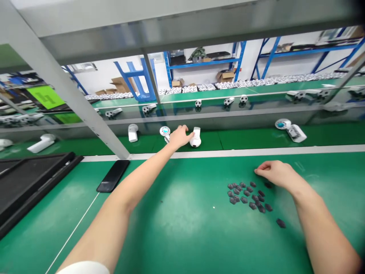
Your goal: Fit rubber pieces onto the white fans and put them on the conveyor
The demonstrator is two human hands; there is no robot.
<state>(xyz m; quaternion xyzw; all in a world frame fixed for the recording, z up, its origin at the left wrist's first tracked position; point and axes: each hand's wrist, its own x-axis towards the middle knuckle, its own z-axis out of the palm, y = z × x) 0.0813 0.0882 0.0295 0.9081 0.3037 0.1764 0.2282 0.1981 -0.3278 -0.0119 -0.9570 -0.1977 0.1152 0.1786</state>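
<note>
My left hand (180, 136) is stretched out over the green strip behind the table edge, its fingers apart. It lies between a white part with a round patterned face (164, 131) and a white part with a ball-shaped end (195, 138); thumb and ball-ended part meet or overlap in view. My right hand (270, 171) hangs over the green table, thumb and fingertips pinched together. Whatever is between them, if anything, is too small to tell. Just below and left of it lie several small black hexagonal pieces (246, 193).
A black phone (113, 176) lies left, beside a grey post (76, 95). A black tray (37, 179) fills the left edge. More white parts (296, 133) rest on the moving-belt-like strip, under a metal beam (199, 26).
</note>
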